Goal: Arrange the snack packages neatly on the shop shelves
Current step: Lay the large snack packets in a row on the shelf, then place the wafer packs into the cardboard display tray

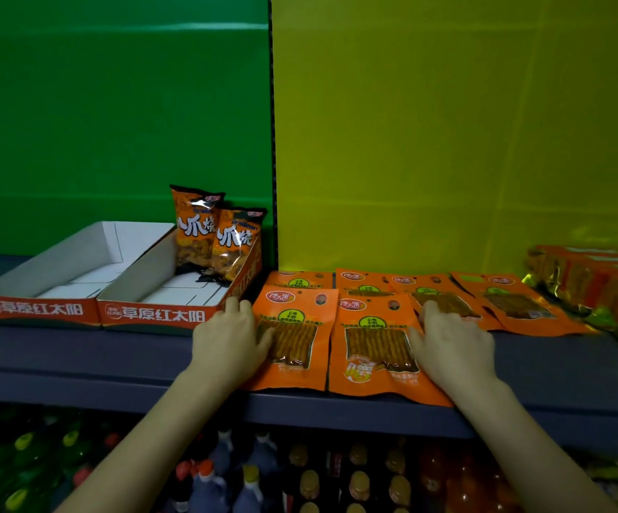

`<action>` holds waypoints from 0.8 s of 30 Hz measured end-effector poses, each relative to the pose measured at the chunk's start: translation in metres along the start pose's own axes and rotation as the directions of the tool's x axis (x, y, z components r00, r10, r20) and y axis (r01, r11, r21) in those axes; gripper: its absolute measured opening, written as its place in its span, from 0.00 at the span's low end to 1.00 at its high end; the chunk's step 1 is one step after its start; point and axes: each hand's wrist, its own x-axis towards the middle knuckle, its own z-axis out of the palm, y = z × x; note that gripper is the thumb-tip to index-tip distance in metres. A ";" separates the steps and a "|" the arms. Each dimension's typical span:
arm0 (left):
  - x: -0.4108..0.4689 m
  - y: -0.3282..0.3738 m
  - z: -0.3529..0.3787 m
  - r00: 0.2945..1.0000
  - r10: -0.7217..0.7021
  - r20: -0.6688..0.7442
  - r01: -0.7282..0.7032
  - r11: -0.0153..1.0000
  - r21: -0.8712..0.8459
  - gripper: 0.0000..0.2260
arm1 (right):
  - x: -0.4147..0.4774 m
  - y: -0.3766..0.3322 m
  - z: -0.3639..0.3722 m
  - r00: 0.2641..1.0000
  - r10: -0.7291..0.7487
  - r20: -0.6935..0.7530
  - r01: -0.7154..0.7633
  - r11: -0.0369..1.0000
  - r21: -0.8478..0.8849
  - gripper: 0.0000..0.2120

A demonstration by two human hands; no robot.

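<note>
Several flat orange snack packages lie on the dark grey shelf [78,349], in a front row and a back row. My left hand [228,336] rests flat on the left edge of the front left package [300,327], fingers spread. My right hand [451,348] lies flat over the right edge of the front middle package [370,349] and partly covers a package [444,301] behind it. Neither hand grips anything. More orange packages [514,303] lie to the right, overlapping.
Two open cardboard display trays [152,314] stand on the shelf's left; the right one holds two upright orange chip bags [218,235]. Gold and orange packs [596,283] are stacked at far right. Green and yellow back panels rise behind. Bottles [311,479] fill the shelf below.
</note>
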 end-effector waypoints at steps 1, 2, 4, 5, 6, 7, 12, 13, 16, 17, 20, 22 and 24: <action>-0.001 -0.001 -0.003 0.998 0.017 -0.057 -0.016 1.000 0.011 0.17 | 0.000 0.000 -0.005 1.000 -0.013 -0.026 0.013 1.000 -0.026 0.14; -0.001 -0.003 -0.008 0.993 0.055 -0.102 -0.052 0.998 0.029 0.14 | 0.001 -0.001 -0.011 0.998 -0.029 -0.053 0.027 0.999 -0.032 0.14; 0.001 -0.011 -0.013 0.968 0.110 -0.227 -0.100 0.994 0.054 0.12 | 0.004 -0.009 -0.021 0.994 -0.068 -0.090 0.070 0.997 0.020 0.12; 0.002 -0.018 -0.017 0.955 0.122 -0.269 -0.112 0.992 0.050 0.11 | 0.005 -0.016 -0.026 0.992 -0.091 -0.091 0.097 0.993 0.067 0.12; 0.002 -0.027 -0.021 0.947 0.131 -0.294 -0.120 0.991 0.055 0.10 | 0.006 -0.026 -0.030 0.990 -0.117 -0.084 0.126 0.985 0.116 0.11; 0.000 -0.037 -0.026 0.943 0.135 -0.305 -0.119 0.990 0.069 0.09 | 0.006 -0.039 -0.033 0.986 -0.148 -0.077 0.159 0.974 0.161 0.11; -0.028 -0.107 -0.041 0.960 0.044 -0.276 -0.005 0.990 0.140 0.11 | -0.007 -0.126 -0.044 0.914 -0.392 -0.102 0.404 0.859 0.314 0.11; -0.037 -0.125 -0.045 0.961 0.015 -0.276 0.028 0.988 0.150 0.11 | -0.011 -0.147 -0.045 0.886 -0.448 -0.121 0.462 0.822 0.334 0.12; -0.068 -0.181 -0.055 0.960 -0.060 -0.272 0.116 0.974 0.192 0.11 | -0.027 -0.214 -0.046 0.794 -0.589 -0.148 0.594 0.702 0.393 0.13; -0.081 -0.201 -0.058 0.960 -0.088 -0.265 0.145 0.968 0.204 0.12 | -0.033 -0.237 -0.046 0.763 -0.629 -0.149 0.625 0.661 0.414 0.13; -0.118 -0.261 -0.072 0.949 -0.165 -0.269 0.231 0.945 0.233 0.14 | -0.056 -0.306 -0.046 0.662 -0.733 -0.154 0.702 0.535 0.471 0.13; -0.141 -0.301 -0.081 0.942 -0.200 -0.271 0.274 0.923 0.270 0.13 | -0.073 -0.353 -0.046 0.605 -0.782 -0.154 0.731 0.468 0.496 0.14; -0.162 -0.344 -0.090 0.938 -0.228 -0.261 0.303 0.904 0.303 0.13 | -0.090 -0.399 -0.045 0.560 -0.813 -0.155 0.753 0.422 0.506 0.14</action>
